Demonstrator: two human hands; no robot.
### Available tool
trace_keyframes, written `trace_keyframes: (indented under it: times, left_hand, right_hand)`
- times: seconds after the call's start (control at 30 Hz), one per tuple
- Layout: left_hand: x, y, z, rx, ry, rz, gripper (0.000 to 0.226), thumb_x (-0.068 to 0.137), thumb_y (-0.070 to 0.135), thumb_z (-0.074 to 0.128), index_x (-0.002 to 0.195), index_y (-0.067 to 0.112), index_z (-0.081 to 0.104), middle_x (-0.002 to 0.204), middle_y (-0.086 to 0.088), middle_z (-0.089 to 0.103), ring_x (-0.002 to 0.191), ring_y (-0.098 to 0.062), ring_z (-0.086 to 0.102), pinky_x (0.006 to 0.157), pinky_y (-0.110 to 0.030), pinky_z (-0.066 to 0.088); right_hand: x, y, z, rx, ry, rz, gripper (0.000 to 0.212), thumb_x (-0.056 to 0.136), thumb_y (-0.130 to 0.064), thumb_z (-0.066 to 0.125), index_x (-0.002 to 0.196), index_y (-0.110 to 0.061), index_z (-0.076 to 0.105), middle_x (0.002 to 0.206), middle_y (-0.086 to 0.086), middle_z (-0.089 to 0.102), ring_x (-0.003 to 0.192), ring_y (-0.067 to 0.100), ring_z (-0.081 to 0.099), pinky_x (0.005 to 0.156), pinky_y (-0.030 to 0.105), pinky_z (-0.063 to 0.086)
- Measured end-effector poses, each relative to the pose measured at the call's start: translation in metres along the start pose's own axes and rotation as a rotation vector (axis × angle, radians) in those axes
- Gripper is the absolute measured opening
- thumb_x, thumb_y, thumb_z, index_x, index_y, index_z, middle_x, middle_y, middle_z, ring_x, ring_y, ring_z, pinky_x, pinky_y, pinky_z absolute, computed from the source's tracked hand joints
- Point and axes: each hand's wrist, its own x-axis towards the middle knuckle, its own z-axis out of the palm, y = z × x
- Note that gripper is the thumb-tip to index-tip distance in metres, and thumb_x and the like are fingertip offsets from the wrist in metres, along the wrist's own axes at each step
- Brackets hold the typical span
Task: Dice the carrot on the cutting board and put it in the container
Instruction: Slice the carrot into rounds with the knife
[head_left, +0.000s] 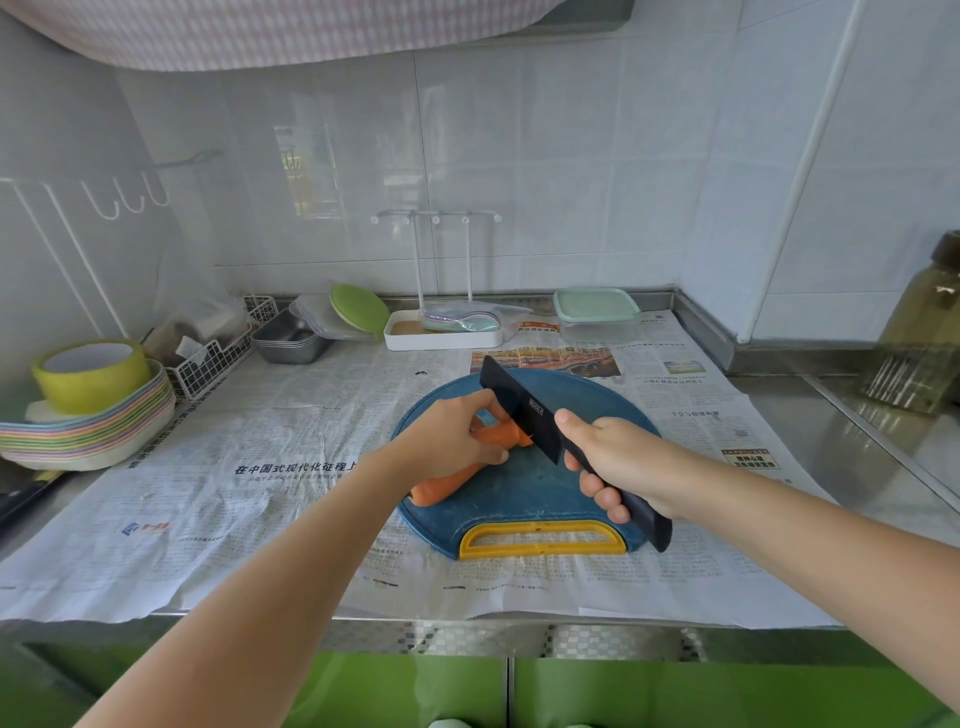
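An orange carrot (445, 486) lies on the round blue cutting board (530, 493), which has a yellow handle at its near edge. My left hand (453, 441) holds the carrot down with curled fingers, covering its middle. My right hand (621, 465) grips the black handle of a black cleaver (524, 410). The blade's edge meets the carrot's right end beside my left fingers. A clear container with a mint green lid (596, 306) stands at the back right of the counter.
Newspaper (249, 499) covers the steel counter. At the left sit a stack of pastel plates (93, 431) with a green tape roll, a wire basket and a metal tray (288, 338). A white rack tray (441, 332) stands behind the board; a glass bottle (919, 332) at far right.
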Motion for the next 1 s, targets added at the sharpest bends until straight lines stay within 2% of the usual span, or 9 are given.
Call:
trace_keyframes:
  times: [0.27, 0.6, 0.77, 1.0]
  left_hand:
    - [-0.002, 0.001, 0.000, 0.004, 0.003, -0.005, 0.039, 0.087, 0.030, 0.066, 0.122, 0.028, 0.048, 0.108, 0.008, 0.049, 0.098, -0.013, 0.049, 0.081, -0.023, 0.037]
    - [-0.001, 0.000, 0.000, 0.007, 0.007, 0.022, 0.036, 0.085, 0.029, 0.069, 0.116, 0.027, 0.050, 0.107, 0.006, 0.052, 0.098, -0.014, 0.051, 0.080, -0.025, 0.037]
    - [0.000, -0.001, 0.001, 0.017, 0.011, 0.038, 0.037, 0.084, 0.029, 0.070, 0.115, 0.026, 0.050, 0.108, 0.003, 0.055, 0.099, -0.018, 0.054, 0.083, -0.029, 0.044]
    - [0.003, -0.004, 0.001, -0.009, 0.010, 0.050, 0.035, 0.082, 0.029, 0.071, 0.111, 0.027, 0.052, 0.107, 0.001, 0.058, 0.094, -0.018, 0.056, 0.080, -0.029, 0.045]
  right_hand:
    - [-0.005, 0.000, 0.002, -0.004, 0.010, -0.010, 0.048, 0.103, -0.052, 0.029, 0.086, -0.010, 0.046, 0.053, 0.002, 0.039, 0.035, 0.010, 0.034, 0.033, 0.019, 0.033]
    - [-0.004, -0.008, -0.002, 0.003, -0.042, 0.052, 0.047, 0.103, -0.053, 0.029, 0.086, -0.012, 0.042, 0.051, 0.000, 0.035, 0.035, 0.010, 0.031, 0.035, 0.018, 0.031]
    - [0.001, -0.012, -0.003, -0.036, -0.063, 0.097, 0.048, 0.103, -0.055, 0.028, 0.084, -0.013, 0.041, 0.047, -0.001, 0.034, 0.034, 0.010, 0.030, 0.035, 0.017, 0.031]
    - [0.006, -0.006, -0.002, 0.049, -0.112, 0.149, 0.048, 0.101, -0.058, 0.030, 0.086, -0.013, 0.040, 0.049, -0.002, 0.034, 0.034, 0.010, 0.030, 0.035, 0.017, 0.031]
